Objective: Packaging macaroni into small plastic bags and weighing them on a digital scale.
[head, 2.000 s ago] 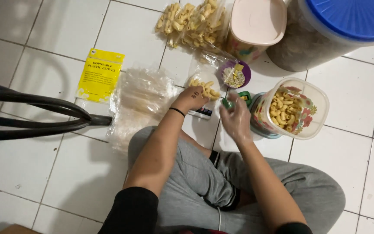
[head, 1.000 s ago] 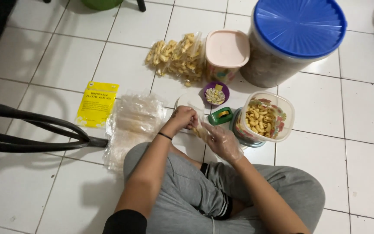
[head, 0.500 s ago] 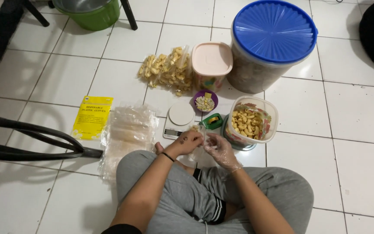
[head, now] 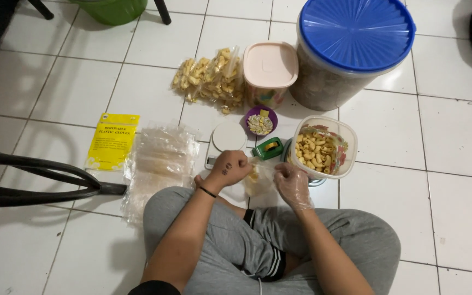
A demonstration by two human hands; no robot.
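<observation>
- left hand (head: 229,168) and gloved right hand (head: 292,184) both have fingers pinching a small clear snack bag (head: 258,179)
- open snack tub (head: 323,147) sits at 1 o'clock of the bag, white scale (head: 226,139) at 11

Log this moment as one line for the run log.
left hand: holds snack bag | right hand: gloved, on same bag | beside: open tub, scale, tape

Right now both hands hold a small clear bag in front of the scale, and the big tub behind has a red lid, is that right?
Not quite: the big tub's lid is blue, as the head view shows. Both hands, left and right, do hold the small clear bag before the scale.
</observation>
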